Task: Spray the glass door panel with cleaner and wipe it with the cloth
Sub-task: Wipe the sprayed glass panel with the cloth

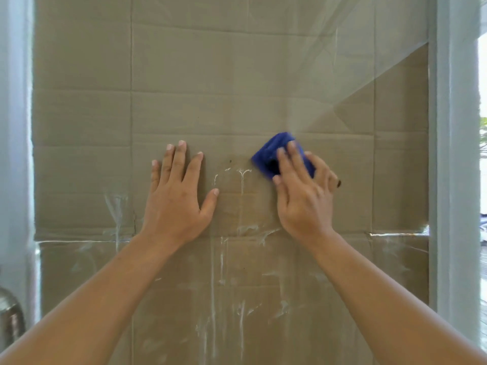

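A glass door panel filled nearly the whole view, with flattened brown cardboard standing behind it. White streaks of cleaner ran down the glass in its lower half, thickest toward the bottom edge and thinning out near the middle; the upper half looked free of streaks. A folded blue cloth lay flat against the glass a little right of the panel's middle, roughly level with the top of the streaks. The right hand pressed the cloth to the glass, its fingers straight and slightly apart over the fabric, thumb alongside the cloth's lower left corner. The cloth and fingertips were blurred. The left hand rested flat on the glass just left of the middle, fingers straight and spread, thumb angled out toward the other hand, holding nothing. A streaked gap of bare glass lay between the two hands. Wide bare glass remained above both hands and out to either side. A pale door frame ran down the panel's right edge, another pale upright down its left edge. A shiny metal object showed at the lower left corner.
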### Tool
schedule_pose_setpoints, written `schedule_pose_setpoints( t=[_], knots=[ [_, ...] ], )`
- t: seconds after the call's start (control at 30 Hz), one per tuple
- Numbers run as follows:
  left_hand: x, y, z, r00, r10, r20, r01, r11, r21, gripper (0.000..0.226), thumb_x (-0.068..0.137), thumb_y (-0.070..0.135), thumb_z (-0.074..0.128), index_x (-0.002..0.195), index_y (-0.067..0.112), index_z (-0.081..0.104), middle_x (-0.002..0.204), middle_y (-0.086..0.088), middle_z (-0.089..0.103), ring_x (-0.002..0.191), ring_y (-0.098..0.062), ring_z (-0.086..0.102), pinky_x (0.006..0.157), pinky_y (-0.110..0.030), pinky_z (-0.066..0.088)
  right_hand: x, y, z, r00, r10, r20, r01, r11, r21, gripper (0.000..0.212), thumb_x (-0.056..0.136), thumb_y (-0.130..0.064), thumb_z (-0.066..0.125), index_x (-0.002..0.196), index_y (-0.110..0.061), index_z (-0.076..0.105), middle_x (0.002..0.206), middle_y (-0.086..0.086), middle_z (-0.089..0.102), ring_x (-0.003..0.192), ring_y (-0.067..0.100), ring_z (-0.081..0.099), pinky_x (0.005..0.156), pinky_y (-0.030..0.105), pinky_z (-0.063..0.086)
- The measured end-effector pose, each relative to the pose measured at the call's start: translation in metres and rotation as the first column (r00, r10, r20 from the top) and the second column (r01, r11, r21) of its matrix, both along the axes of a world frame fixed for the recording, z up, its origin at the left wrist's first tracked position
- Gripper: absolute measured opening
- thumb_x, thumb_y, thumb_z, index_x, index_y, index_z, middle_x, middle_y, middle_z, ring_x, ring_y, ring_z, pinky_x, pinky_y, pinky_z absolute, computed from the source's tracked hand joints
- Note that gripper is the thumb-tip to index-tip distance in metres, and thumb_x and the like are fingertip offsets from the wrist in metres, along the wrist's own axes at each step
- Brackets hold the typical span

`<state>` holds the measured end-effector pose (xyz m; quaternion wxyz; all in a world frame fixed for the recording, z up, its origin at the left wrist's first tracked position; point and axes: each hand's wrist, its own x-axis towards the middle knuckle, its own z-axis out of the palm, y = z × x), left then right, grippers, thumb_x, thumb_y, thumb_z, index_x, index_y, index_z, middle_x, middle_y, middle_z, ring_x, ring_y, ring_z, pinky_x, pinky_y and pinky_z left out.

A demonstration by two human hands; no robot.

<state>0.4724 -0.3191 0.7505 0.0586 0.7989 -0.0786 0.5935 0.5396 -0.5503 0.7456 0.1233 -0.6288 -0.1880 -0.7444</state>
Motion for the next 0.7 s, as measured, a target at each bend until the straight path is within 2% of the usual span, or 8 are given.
schedule_pose_setpoints(
  t=[0.07, 0.1, 0.23, 0.27, 0.37, 0.47, 0.63, 0.7],
  knots=[
    [-0.002, 0.004, 0.001, 1.000, -0.002, 0.002, 0.002, 1.000, -0.005, 0.074, 0.089, 0.050, 0.044, 0.152, 0.012, 0.032, 0.164, -0.016, 0.011, 0.153, -0.031, 0.003, 0.123, -0.050, 0.005, 0.000, -0.004, -0.005, 0.998, -0.020, 0.060, 0.035, 0.963, -0.268, 0.040, 0.104, -0.030, 0.053, 0.142, -0.020, 0.060, 0.152, -0.002, 0.051, 0.129, 0.032, 0.052, 0.099, 0.047, 0.040],
    [-0.003, 0.007, 0.001, 1.000, 0.002, -0.003, -0.002, 1.000, -0.003, 0.075, 0.090, 0.051, 0.044, 0.152, 0.012, 0.031, 0.165, -0.015, 0.010, 0.153, -0.030, 0.001, 0.123, -0.050, 0.004, 0.003, -0.008, -0.005, 0.998, -0.012, 0.068, 0.029, 0.965, -0.261, 0.039, 0.104, -0.029, 0.053, 0.141, -0.019, 0.060, 0.151, -0.002, 0.053, 0.128, 0.032, 0.053, 0.099, 0.047, 0.041],
    [-0.008, 0.019, 0.000, 0.999, 0.030, -0.029, -0.029, 0.999, 0.026, 0.073, 0.094, 0.049, 0.048, 0.154, 0.014, 0.026, 0.165, -0.014, 0.005, 0.153, -0.028, -0.004, 0.123, -0.047, 0.001, 0.004, -0.003, 0.005, 0.991, 0.111, -0.080, -0.074, 0.924, 0.375, 0.046, 0.105, -0.030, 0.047, 0.148, -0.015, 0.051, 0.156, 0.004, 0.046, 0.130, 0.035, 0.046, 0.104, 0.049, 0.034],
    [-0.009, 0.022, -0.001, 0.999, 0.032, -0.035, -0.031, 0.999, 0.030, 0.072, 0.095, 0.048, 0.050, 0.154, 0.014, 0.026, 0.165, -0.014, 0.004, 0.153, -0.028, -0.005, 0.123, -0.048, 0.001, 0.002, 0.005, 0.005, 0.991, 0.094, -0.098, -0.045, 0.909, 0.414, 0.048, 0.105, -0.033, 0.047, 0.150, -0.015, 0.049, 0.158, 0.005, 0.044, 0.131, 0.036, 0.045, 0.104, 0.050, 0.033],
    [-0.008, 0.026, -0.004, 0.999, 0.033, -0.044, -0.032, 0.999, 0.026, 0.074, 0.092, 0.049, 0.048, 0.154, 0.015, 0.026, 0.165, -0.014, 0.005, 0.153, -0.029, -0.003, 0.123, -0.047, 0.001, -0.001, 0.018, -0.012, 0.998, -0.061, 0.021, 0.062, 0.998, -0.022, 0.045, 0.105, -0.036, 0.053, 0.147, -0.019, 0.054, 0.157, 0.002, 0.046, 0.129, 0.035, 0.048, 0.099, 0.049, 0.037],
    [-0.009, 0.027, -0.004, 0.998, 0.023, -0.057, -0.022, 1.000, 0.021, 0.073, 0.093, 0.047, 0.048, 0.154, 0.015, 0.026, 0.165, -0.014, 0.005, 0.153, -0.029, -0.003, 0.123, -0.047, 0.002, 0.000, 0.006, -0.024, 0.992, -0.086, 0.093, 0.112, 0.939, -0.327, 0.039, 0.106, -0.035, 0.054, 0.143, -0.023, 0.059, 0.154, -0.002, 0.050, 0.129, 0.030, 0.051, 0.096, 0.048, 0.043],
    [-0.013, 0.026, -0.009, 0.996, -0.002, -0.084, 0.004, 1.000, 0.027, 0.074, 0.094, 0.045, 0.053, 0.155, 0.015, 0.025, 0.166, -0.013, 0.002, 0.153, -0.028, -0.007, 0.123, -0.048, 0.001, 0.004, 0.002, -0.025, 0.998, 0.026, -0.061, -0.006, 0.954, 0.301, 0.045, 0.105, -0.031, 0.052, 0.147, -0.016, 0.053, 0.156, 0.003, 0.047, 0.129, 0.031, 0.044, 0.102, 0.049, 0.036],
    [-0.012, 0.025, -0.011, 0.996, -0.002, -0.087, 0.005, 1.000, 0.031, 0.073, 0.094, 0.046, 0.052, 0.155, 0.015, 0.025, 0.166, -0.013, 0.002, 0.153, -0.028, -0.007, 0.124, -0.048, 0.001, 0.000, 0.014, -0.036, 0.999, -0.016, -0.042, 0.024, 0.977, 0.210, 0.045, 0.103, -0.029, 0.055, 0.146, -0.016, 0.055, 0.156, 0.004, 0.047, 0.128, 0.033, 0.045, 0.100, 0.049, 0.035]
  ],
)
